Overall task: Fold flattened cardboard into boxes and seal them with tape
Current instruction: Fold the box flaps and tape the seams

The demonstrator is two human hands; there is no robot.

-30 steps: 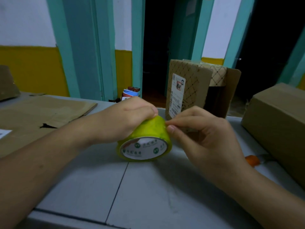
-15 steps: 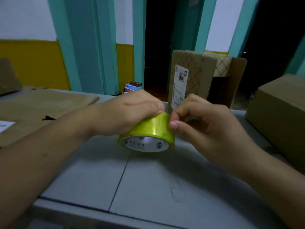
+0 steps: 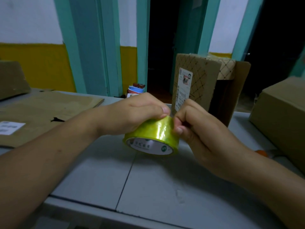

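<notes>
A roll of yellow-green tape with a white printed core is held just above the grey table, its open side facing me. My left hand grips the roll from the top and left. My right hand has curled fingers, and its fingertips pick at the tape surface on the roll's right side. A flattened cardboard sheet with a white label lies at the left. An upright patterned box with open flaps stands behind the hands.
A closed brown box sits at the right edge of the table, with an orange object beside it. Another cardboard piece lies at the far left. Small containers stand behind the table, before a dark doorway.
The roll has been lifted slightly and tilted. My right fingers have curled tighter against the tape's right side. My left hand keeps its grip on top.
</notes>
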